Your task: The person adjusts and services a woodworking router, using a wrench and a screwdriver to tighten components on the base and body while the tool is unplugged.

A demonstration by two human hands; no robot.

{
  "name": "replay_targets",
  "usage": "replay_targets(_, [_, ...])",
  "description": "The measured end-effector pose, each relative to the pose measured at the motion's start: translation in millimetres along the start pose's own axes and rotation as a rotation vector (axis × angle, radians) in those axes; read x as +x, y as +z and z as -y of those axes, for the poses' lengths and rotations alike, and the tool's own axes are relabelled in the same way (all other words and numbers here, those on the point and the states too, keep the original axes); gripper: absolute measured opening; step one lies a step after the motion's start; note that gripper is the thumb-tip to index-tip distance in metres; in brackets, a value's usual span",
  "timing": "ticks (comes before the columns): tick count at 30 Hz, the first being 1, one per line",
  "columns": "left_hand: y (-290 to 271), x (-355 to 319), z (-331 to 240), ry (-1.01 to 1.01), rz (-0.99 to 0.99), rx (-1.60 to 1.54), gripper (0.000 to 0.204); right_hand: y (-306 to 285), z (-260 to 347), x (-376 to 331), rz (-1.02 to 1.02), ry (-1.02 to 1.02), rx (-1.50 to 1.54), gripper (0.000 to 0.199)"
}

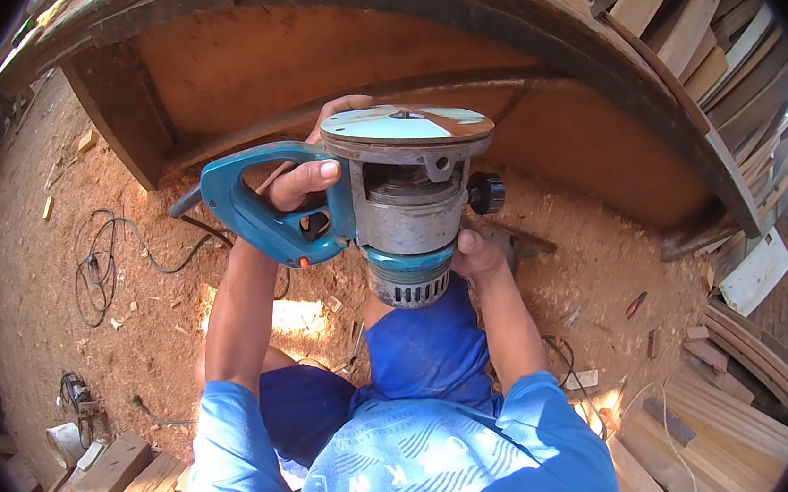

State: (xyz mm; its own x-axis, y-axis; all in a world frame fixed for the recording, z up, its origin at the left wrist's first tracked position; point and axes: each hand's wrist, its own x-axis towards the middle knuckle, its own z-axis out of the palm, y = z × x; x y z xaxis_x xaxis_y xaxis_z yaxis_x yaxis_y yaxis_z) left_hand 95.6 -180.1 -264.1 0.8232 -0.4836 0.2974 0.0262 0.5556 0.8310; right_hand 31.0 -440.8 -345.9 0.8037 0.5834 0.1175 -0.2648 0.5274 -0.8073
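I hold a teal and grey electric router (pixel 398 204) upside down in front of me, its round shiny base plate (pixel 406 126) facing up. My left hand (pixel 311 176) grips the teal D-shaped handle (pixel 246 203), thumb along its top. My right hand (pixel 479 254) is closed on the motor body from the right side, just below a black knob (pixel 486 193). The vented motor cap points down toward my blue shorts (pixel 422 344).
A curved wooden frame (pixel 365 53) arches above the tool. Sawdust covers the ground (pixel 65 214). A black cable (pixel 103 265) lies coiled at the left. Stacked planks (pixel 726 439) lie at the right, timber offcuts (pixel 121 471) at the lower left.
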Motion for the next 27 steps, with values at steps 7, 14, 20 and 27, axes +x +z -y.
replay_targets(7, [-11.7,-8.9,-3.5,0.004,-0.012,0.125,0.108,21.6,22.2,-26.5,-0.392,-0.078,-0.66,0.084])
replay_targets(14, [-5.2,-9.0,-4.4,0.028,-0.002,0.237,0.11,80.4,4.2,-9.3,-0.381,-0.25,-0.627,0.12])
replay_targets(20, [1.6,-9.6,-9.2,0.055,0.027,0.245,0.109,68.3,9.2,-10.1,-0.267,-0.214,-0.528,0.121])
replay_targets(27, [-7.5,-6.3,-3.3,0.052,0.014,0.183,0.11,65.3,5.5,-1.9,-0.271,-0.209,-0.512,0.123])
